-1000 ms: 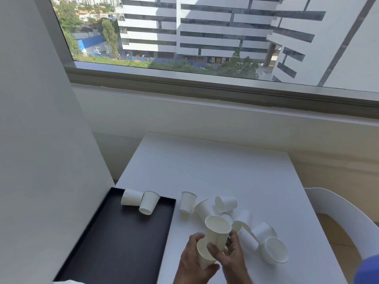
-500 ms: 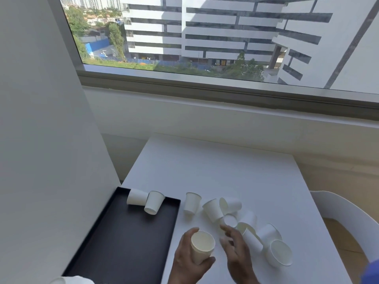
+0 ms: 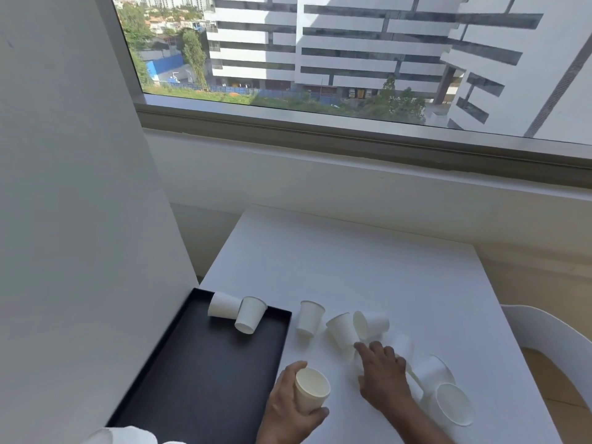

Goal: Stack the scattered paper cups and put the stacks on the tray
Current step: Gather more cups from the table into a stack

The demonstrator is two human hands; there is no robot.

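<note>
Paper cups (image 3: 371,325) lie scattered on the white table (image 3: 352,267), most of them in a loose group in front of you and to the right of the black tray (image 3: 198,363). Your left hand (image 3: 288,402) is closed around one upright cup (image 3: 312,390), its mouth facing up; whether more cups are nested inside it, I cannot tell. The hand holds it just beside the right edge of the tray, a little above the table.

Your right hand (image 3: 382,373) is stretched out flat, palm down, over the middle of the group. Its fingers (image 3: 368,347) are spread and open, and they touch or almost touch a cup that is hidden below them; I cannot tell if it is gripped.

One cup (image 3: 310,317) stands alone, bottom up, near the far right corner of the tray. On the tray itself two cups (image 3: 237,312) lie on their sides at the far end, touching each other. At the right side of the group one large cup (image 3: 455,403) lies with its mouth toward you. A white chair (image 3: 551,331) stands at the right of the table.
</note>
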